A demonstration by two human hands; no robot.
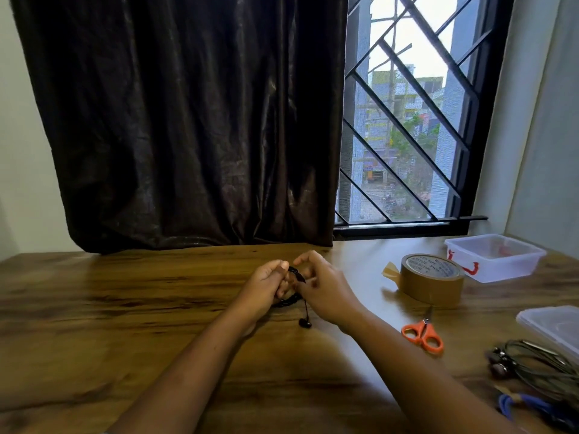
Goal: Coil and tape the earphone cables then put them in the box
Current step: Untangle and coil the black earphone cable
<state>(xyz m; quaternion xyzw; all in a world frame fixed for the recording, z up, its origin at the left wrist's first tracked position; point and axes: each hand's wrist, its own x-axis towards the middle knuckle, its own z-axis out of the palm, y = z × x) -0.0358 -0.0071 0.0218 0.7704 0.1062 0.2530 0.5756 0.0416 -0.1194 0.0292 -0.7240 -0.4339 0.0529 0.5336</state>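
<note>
At frame centre, above the wooden surface (125, 308): left hand (266, 286) and right hand (322, 289), fingers clamped on a coiled black earphone cable (293, 300), earbud (305, 323) dangling. Clear box (495, 256) at right, beside tape roll (430, 278).

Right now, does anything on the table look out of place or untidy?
Mostly orderly. One earbud dangles loose from the black coil both hands hold, and a tangle of uncoiled cables lies by the right edge. Tape roll and scissors sit neatly.

Dark curtain (188, 120) beside barred window (407, 120); wooden table (125, 308) — orange-handled scissors (423, 334) on it
</note>
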